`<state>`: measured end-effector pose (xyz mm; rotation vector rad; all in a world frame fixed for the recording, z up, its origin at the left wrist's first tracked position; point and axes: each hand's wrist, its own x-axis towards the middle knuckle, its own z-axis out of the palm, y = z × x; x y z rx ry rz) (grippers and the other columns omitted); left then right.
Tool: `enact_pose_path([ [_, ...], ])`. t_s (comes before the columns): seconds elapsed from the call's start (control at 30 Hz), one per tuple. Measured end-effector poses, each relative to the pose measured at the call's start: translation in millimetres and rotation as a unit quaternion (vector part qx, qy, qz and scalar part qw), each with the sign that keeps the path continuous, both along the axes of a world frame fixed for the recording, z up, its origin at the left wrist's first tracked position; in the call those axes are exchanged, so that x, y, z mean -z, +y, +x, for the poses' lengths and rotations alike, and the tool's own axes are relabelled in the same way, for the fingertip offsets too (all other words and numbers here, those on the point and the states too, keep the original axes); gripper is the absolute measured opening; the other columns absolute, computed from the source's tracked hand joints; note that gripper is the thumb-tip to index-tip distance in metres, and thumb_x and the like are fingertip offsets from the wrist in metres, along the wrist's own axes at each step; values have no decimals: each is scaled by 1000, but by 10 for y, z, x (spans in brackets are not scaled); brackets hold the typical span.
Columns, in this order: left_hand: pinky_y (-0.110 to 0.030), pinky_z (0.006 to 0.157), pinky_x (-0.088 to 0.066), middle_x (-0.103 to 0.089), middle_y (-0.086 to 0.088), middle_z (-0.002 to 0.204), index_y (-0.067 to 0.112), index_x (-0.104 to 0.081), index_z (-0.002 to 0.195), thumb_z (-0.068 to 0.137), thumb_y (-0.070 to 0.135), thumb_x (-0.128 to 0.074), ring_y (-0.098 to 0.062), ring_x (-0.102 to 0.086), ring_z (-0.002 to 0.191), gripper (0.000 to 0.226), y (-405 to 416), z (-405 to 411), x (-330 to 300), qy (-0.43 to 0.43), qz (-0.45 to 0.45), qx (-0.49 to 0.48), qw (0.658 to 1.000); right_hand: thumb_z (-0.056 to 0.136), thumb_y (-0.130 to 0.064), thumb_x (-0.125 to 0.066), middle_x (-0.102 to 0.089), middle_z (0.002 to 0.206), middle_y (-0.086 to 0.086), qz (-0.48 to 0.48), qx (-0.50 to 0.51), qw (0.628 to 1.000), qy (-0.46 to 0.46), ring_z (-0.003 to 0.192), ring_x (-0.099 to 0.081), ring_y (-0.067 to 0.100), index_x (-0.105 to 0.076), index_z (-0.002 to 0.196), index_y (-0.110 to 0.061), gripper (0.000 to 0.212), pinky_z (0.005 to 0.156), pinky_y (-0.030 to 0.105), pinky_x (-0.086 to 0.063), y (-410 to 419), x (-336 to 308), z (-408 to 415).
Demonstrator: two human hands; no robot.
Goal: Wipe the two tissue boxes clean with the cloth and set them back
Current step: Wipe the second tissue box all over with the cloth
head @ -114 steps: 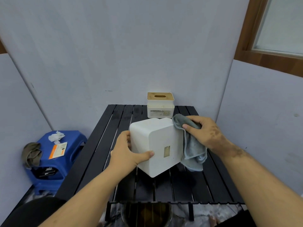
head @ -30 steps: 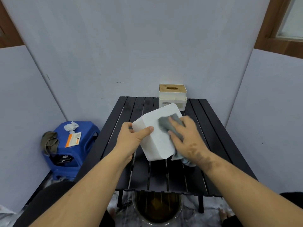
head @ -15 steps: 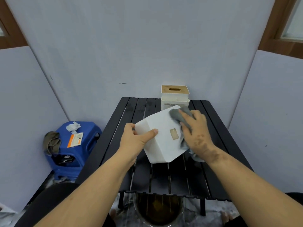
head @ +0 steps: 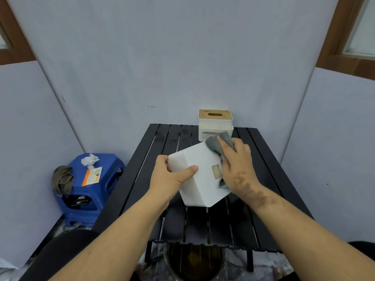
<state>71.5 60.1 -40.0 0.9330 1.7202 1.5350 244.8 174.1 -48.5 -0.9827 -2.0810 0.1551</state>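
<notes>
Seen from the head camera, a person tilts a plain white tissue box (head: 199, 175) above the black slatted surface (head: 215, 222), one lower corner pointing down at the slats; whether that corner touches them cannot be told. The left hand (head: 169, 179) has the box in its grip, thumb laid across the face turned to the camera and fingers wrapped around the box's left side. The right hand (head: 236, 165) presses a grey cloth (head: 218, 144) against the upper right part of the box, its fingers spread flat over the fabric, more of which shows below the palm. A small square label on the box sits just left of that hand. Behind the held box, at the far edge of the surface against the wall, stands the second tissue box (head: 215, 125), white with a wooden slotted lid, upright. Left of the held box, off the surface and lower down, a blue plastic stool (head: 105, 191) carries a crumpled white tissue (head: 89, 159), an orange-and-white card (head: 92, 176) and a drab rag (head: 61, 179) draped over its left edge. Below the near edge of the surface sits a round container (head: 194, 262) of dark liquid.
</notes>
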Motion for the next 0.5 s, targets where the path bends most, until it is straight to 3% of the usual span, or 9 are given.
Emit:
enact_pose_path([
  [0.13,-24,72,-50,-65,-2,108,20,-51,114,60,32,-94,-13,-67,94,70,-9,-16,10,10,-2,4,1000,87,-9,-47,-51,130,10,82,-164,979,-92,96,-43,27,-47,146,-23,61,88,40,-40,-362,-72,-224],
  [0.2,-21,69,-50,-65,0,106,20,-52,114,60,32,-94,-11,-67,92,69,-19,-12,-4,14,0,6,1000,89,-8,-48,-50,130,7,109,-192,970,-107,95,-44,25,-46,147,-26,60,88,37,-39,-287,-108,-196],
  [0.27,-20,68,-48,-63,0,106,19,-51,114,69,28,-94,-10,-65,92,63,-20,-3,-21,11,2,0,1000,90,-10,-47,-48,130,5,83,-127,986,-62,100,-43,25,-44,147,-26,59,91,41,-43,-74,-88,-72],
  [0.37,-21,69,-47,-62,2,107,23,-49,112,72,29,-91,-10,-64,95,59,-22,18,-26,16,-3,0,1000,96,-7,-48,-42,131,6,-32,-11,999,-8,109,-40,25,-37,151,-23,58,99,46,-44,170,-34,139],
  [0.5,-23,70,-49,-62,1,110,25,-48,112,72,31,-92,-13,-64,100,60,-30,21,0,32,-3,3,999,96,-7,-47,-42,131,11,-80,31,996,-8,111,-40,27,-29,154,-17,61,100,45,-41,91,13,101],
])
